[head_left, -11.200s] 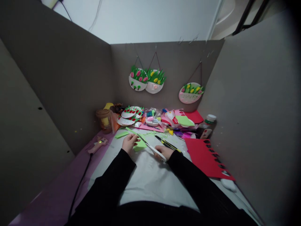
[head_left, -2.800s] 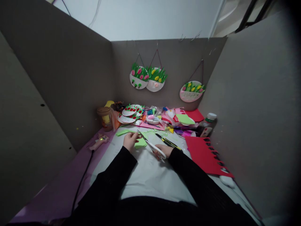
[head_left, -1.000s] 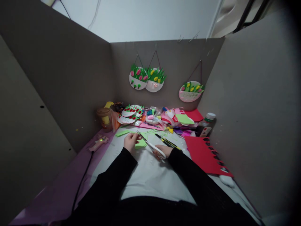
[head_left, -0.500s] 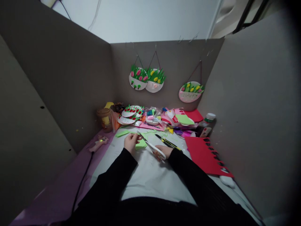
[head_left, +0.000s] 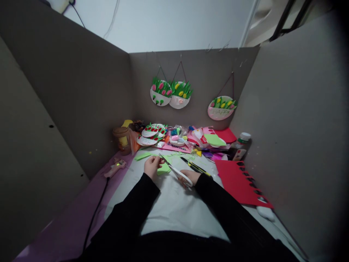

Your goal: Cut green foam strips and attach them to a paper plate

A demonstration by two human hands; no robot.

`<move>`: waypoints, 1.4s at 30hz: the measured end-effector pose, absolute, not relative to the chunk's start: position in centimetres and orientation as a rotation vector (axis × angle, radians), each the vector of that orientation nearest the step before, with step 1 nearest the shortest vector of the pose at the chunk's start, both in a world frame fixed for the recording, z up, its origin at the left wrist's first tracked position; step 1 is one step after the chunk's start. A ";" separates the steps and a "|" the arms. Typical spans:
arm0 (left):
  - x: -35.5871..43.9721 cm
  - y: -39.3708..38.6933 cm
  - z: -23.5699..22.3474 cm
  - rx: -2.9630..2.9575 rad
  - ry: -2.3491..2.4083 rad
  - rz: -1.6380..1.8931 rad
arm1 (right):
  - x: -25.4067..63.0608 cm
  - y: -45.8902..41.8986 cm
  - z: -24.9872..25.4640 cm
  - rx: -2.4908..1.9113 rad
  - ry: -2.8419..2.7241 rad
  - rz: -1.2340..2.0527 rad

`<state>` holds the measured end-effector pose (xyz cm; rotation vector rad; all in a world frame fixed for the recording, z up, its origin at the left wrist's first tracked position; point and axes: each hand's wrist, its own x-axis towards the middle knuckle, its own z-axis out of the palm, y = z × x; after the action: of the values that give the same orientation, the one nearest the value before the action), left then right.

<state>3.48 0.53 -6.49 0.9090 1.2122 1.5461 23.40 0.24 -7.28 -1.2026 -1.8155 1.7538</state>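
Observation:
My right hand [head_left: 191,176] is closed around the white handles of a pair of scissors [head_left: 178,172]. Their dark blades point up and left, with the tips close beside the fingers of my left hand [head_left: 152,166]. Thumb and fingers of that hand are pinched together; whatever they hold is too small to make out. Light green paper [head_left: 164,169] lies on the table just under and between both hands. More green paper strips [head_left: 143,156] lie behind my left hand. Just beyond my right hand is a yellow-and-black tool [head_left: 197,167], probably a craft knife.
Red paper [head_left: 234,182] with a cut edge lies at the right, near a bottle [head_left: 241,145]. A pink glue gun [head_left: 116,168] with its cord and a brown cup [head_left: 122,140] stand left. Decorated plates [head_left: 152,134] and craft supplies fill the back. Grey panels [head_left: 286,120] enclose the table.
The camera view has shifted slightly, so the scene sits a little lower. Both hands keep nearly the same pose, and the scissors stay beside the left fingers.

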 end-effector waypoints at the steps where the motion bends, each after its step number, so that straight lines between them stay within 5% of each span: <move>1: 3.5 0.5 -6.5 0.915 1.212 1.545 | 23.4 0.3 -7.3 -1.202 -1.833 1.772; 19: 3.1 1.0 -7.1 0.923 1.174 1.504 | 23.6 0.3 -8.5 -1.320 -1.859 1.627; 26: 3.3 0.7 -6.9 0.938 1.188 1.400 | 24.3 1.8 -10.3 -1.578 -1.672 0.779; 31: 4.3 -0.4 -6.4 1.220 1.136 1.108 | 23.7 1.3 -9.8 -1.465 -1.710 0.525; 33: 4.7 -1.0 -6.3 1.343 1.073 0.959 | 23.1 0.8 -9.1 -1.338 -1.684 0.638; 38: 5.3 -1.9 -6.4 1.452 0.857 0.660 | 21.8 -0.8 -8.0 -0.899 -1.310 1.615; 42: 5.3 -2.1 -6.4 1.446 0.719 0.563 | 21.5 -1.7 -7.7 -0.786 -1.186 1.853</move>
<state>5.27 -2.12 -6.40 1.4461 0.7194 0.5631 21.47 -1.67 -7.74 -0.7859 -1.1865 1.8530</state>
